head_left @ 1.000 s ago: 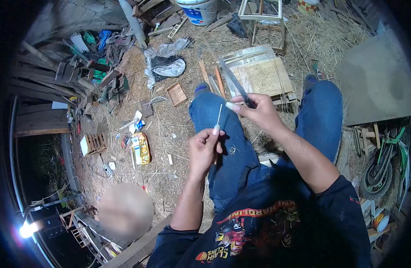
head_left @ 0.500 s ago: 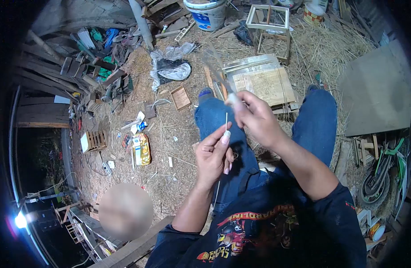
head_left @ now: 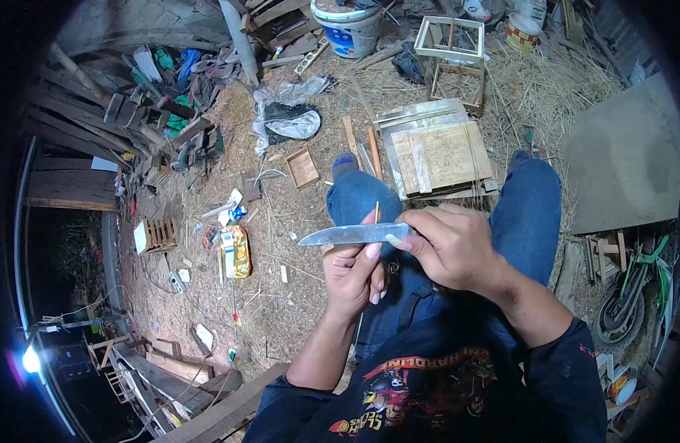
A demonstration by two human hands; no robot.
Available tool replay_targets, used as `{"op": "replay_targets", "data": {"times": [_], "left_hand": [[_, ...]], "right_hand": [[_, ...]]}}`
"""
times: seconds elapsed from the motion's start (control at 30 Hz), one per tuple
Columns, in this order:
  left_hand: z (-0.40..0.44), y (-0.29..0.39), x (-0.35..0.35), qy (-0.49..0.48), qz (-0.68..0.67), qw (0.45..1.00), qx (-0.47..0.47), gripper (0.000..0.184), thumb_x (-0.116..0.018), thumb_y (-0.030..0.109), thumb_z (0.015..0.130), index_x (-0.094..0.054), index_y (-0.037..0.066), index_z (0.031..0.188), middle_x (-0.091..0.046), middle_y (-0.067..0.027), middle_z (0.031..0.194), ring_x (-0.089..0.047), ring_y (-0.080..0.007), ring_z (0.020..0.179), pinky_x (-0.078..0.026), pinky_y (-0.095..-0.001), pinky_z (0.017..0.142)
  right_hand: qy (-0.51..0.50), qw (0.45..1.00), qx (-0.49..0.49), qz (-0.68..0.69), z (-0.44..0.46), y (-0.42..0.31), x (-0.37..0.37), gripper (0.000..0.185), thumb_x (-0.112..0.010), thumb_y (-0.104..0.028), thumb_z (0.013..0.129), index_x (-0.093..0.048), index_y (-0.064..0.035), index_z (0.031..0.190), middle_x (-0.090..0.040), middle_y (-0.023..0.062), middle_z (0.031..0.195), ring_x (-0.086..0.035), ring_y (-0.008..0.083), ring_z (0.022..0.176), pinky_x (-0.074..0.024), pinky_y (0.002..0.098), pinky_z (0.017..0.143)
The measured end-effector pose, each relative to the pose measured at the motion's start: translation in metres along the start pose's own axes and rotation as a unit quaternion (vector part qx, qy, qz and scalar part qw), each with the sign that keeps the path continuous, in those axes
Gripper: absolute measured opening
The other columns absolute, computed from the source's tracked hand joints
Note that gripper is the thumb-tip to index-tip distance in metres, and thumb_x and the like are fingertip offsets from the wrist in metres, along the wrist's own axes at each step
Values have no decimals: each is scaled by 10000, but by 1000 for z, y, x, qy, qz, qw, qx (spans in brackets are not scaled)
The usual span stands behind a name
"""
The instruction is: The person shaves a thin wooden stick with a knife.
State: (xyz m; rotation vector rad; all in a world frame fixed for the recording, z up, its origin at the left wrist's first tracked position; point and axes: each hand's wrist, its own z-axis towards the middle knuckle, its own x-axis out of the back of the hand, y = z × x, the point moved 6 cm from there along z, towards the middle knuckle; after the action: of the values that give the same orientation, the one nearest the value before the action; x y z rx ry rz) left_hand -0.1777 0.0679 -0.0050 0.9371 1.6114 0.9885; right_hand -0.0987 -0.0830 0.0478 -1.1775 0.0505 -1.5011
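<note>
My right hand (head_left: 450, 244) is closed round the pale handle of a knife (head_left: 347, 235). The broad grey blade points left and lies across the fingers of my left hand (head_left: 354, 277). Between the left thumb and fingers I pinch a thin wooden stick (head_left: 377, 210), whose tip stands up above the blade. The blade crosses the stick near the fingertips; whether the edge touches it I cannot tell. A thin length below the left hand looks like the same stick's lower end.
In front of my knees lies a flat wooden panel (head_left: 447, 159), with a wooden frame (head_left: 450, 63) behind it. A small wooden tray (head_left: 303, 168), a yellow packet (head_left: 236, 251) and a slatted box (head_left: 155, 236) lie leftward. A white bucket (head_left: 347, 29) stands at the back.
The knife has come down from its raised, forward-pointing position and now lies level across the stick. My right hand has lowered and turned with it; my left hand stays nearly in place.
</note>
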Motion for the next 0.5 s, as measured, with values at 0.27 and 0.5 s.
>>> {"op": "replay_targets", "data": {"times": [0.27, 0.5], "left_hand": [[2, -1, -1, -45, -88, 995, -28, 386, -522, 66, 1022, -522, -67, 1384, -546, -34, 521, -409, -74, 331, -383, -229, 362], [2, -6, 1, -52, -89, 995, -1, 351, -528, 63, 1021, -563, -64, 1347, -534, -30, 510, -401, -77, 330, -380, -235, 357]], "right_hand": [[0, 1000, 9, -14, 2, 2, 1, 192, -710, -307, 865, -672, -121, 896, -635, 78, 689, -649, 276, 617, -487, 407, 520], [32, 999, -9, -12, 4, 18, 5, 205, -708, -307, 879, -692, -105, 915, -658, 79, 694, -658, 268, 597, -495, 393, 512]]}}
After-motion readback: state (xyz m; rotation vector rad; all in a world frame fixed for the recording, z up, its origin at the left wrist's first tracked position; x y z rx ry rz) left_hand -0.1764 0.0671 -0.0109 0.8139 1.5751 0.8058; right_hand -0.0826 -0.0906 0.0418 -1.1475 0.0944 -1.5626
